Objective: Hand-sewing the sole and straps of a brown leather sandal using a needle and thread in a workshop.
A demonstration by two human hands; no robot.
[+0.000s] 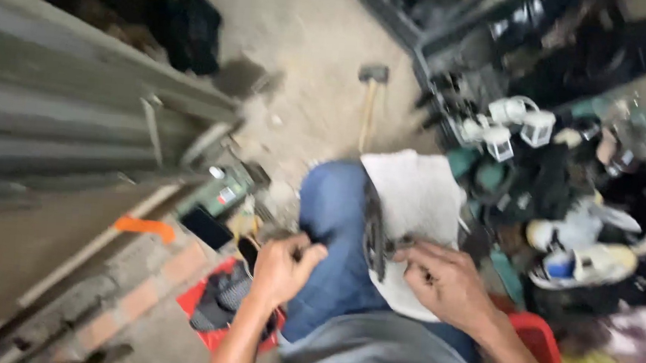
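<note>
Seated person, blurred head view. The left hand (281,266) is curled shut beside the left knee, fingers closed; something small may sit inside the fist but I cannot tell what, or whether it holds anything at all. The right hand (445,282) lies flat with fingers half bent on a white cloth (412,203) draped over the lap, its fingertips touching a dark metal part (374,238) that lies along the cloth's left edge. It presses or pinches rather than fully grasps; the blur hides how tightly.

Risks, as a judgement: the dark metal part sits at the cloth's edge, just beyond the right fingertips and toward the jeans (331,227), so it could slide off the knee if the cloth shifts or the leg moves. With only fingertips on it, a tug from the left hand could flip it. Grease may smear past the cloth onto the jeans.

Hard to read: motion blur over everything. The part's shape is unclear. The pile of clutter (564,198) to the right of the right hand is a smear of white, green and dark pieces. A hammer (370,101) lies on the floor well ahead of both hands. A red tray (208,310) beneath the left wrist is half covered by the arm. Both forearms are cut off by the bottom edge.
</note>
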